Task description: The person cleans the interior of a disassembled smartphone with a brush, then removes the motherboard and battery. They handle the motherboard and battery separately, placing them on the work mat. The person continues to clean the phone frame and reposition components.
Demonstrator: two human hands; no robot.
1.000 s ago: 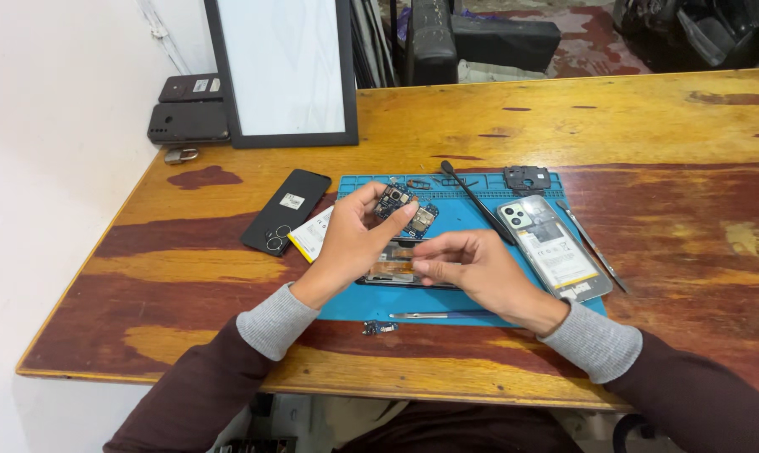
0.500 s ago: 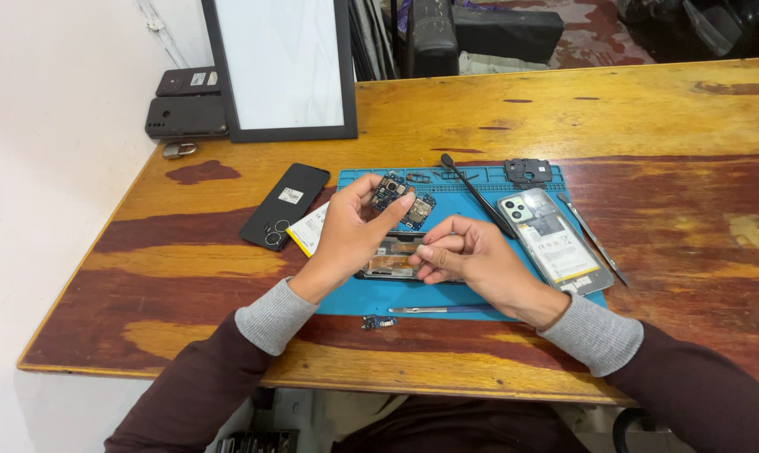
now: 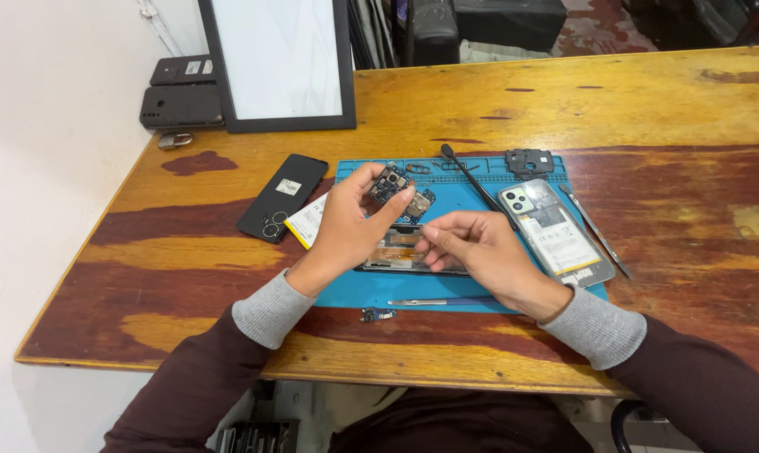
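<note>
Left hand [image 3: 346, 226] pinches circuit board [image 3: 399, 190]; right hand [image 3: 472, 247] loosely curled

white framed screen [image 3: 283, 59] at the back; white label [image 3: 290, 187] (small) on black phone [image 3: 282, 196].

A wooden table [image 3: 648, 92] with a worn, patchy finish: dark red-brown stain alternating with bare yellow streaks. To the left, a plain white wall [image 3: 52, 168] meets the table's edge. A black-framed white panel [image 3: 279, 59] stands upright at the table's back left corner. Behind the table, dark cases [image 3: 480, 25] sit on a reddish, scuffed floor [image 3: 597, 25]. Light is soft and even, with faint shadows only. Below the table's near edge, a dark rack [image 3: 258, 436] is partly in view.
</note>
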